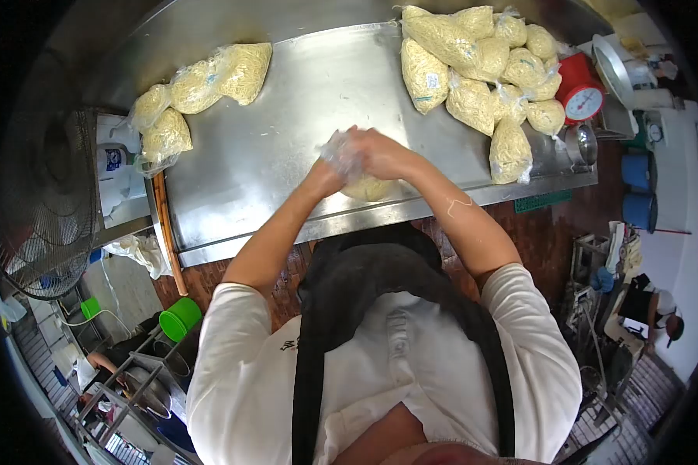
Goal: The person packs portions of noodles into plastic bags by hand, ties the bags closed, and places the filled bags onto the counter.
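In front of me, near the front edge of the steel table (341, 74), sits a clear plastic bag of pale noodles (367, 189). Its gathered, crinkled top is between my two hands. My right hand (385, 153) is closed on the bag's neck, its fingers slightly smeared by motion. My left hand (329, 172) grips the same plastic from the other side, and the crumpled film partly hides its fingers. A strand of noodle (459, 204) clings to my right forearm.
Filled noodle bags (473, 58) are heaped at the back right, beside a red dial scale (582, 89). More noodle bags (198, 85) lie at the left end. A wooden pole (169, 232) leans at the left edge, near a fan (43, 201). Other people are in the background.
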Demonstrator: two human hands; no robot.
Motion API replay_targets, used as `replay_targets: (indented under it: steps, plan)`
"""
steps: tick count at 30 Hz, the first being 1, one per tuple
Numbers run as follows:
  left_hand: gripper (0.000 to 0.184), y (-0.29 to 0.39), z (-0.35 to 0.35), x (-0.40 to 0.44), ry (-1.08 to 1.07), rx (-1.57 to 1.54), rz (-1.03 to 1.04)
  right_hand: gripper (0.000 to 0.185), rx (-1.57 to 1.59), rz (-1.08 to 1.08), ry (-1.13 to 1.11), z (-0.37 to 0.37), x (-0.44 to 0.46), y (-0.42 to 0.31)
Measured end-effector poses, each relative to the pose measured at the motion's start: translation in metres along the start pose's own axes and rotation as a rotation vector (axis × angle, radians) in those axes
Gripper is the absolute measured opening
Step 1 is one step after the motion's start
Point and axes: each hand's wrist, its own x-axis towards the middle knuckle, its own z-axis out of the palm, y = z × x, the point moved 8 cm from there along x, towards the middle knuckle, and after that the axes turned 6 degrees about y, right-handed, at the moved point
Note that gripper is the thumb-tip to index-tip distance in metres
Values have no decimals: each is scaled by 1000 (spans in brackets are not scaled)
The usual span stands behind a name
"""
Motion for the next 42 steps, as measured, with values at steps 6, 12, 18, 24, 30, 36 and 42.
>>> replay_targets:
  steps: [6, 12, 18, 24, 30, 36, 42]
  plan:
    - [34, -53, 76, -26, 565, -1242, -1373, 116, -325, 407, 254, 26, -64, 32]
    - [24, -42, 106, -29, 699, -1458, -1587, 53, -278, 366, 349, 43, -52, 34]
    - [36, -28, 54, -115, 622, -1435, -1587, 13, 931, 585, 649, 68, -70, 127]
    - [66, -55, 1, 34, 429, -1653, -1108, 19, -98, 292, 482, 0, -14, -21]
    - [52, 37, -18, 58, 212, -1754, -1247, 22, -646, 138, 450, -92, -17, -105]
    - [27, 45, 27, 37, 247, -2001, -1163, 11, 778, 688, 329, -49, -106, -16]
    - [16, 8, -21, 22, 58, -288, -592, 13, 495, 601, 371, -16, -42, 36]
